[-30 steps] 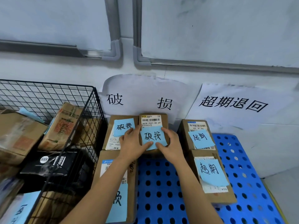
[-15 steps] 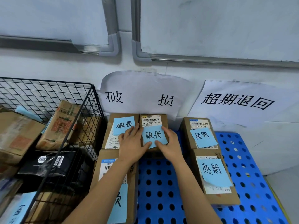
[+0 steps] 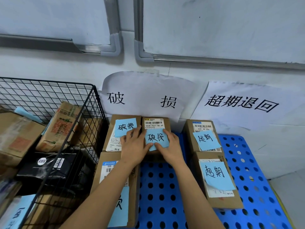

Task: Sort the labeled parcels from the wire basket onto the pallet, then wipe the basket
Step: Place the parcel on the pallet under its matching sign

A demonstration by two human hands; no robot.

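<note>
Five parcels (image 3: pixel 214 184) on pallet (image 3: pixel 158 187), two hands (image 3: pixel 134 148) touching one

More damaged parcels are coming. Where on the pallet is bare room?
Free: the pallet strip before the middle back parcel, between the near left box and the overdue boxes; also its right edge. Crowded: back row, basket.

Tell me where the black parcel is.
In the head view, the black parcel lies at left inside the wire basket, beside the tilted cardboard box.
</note>
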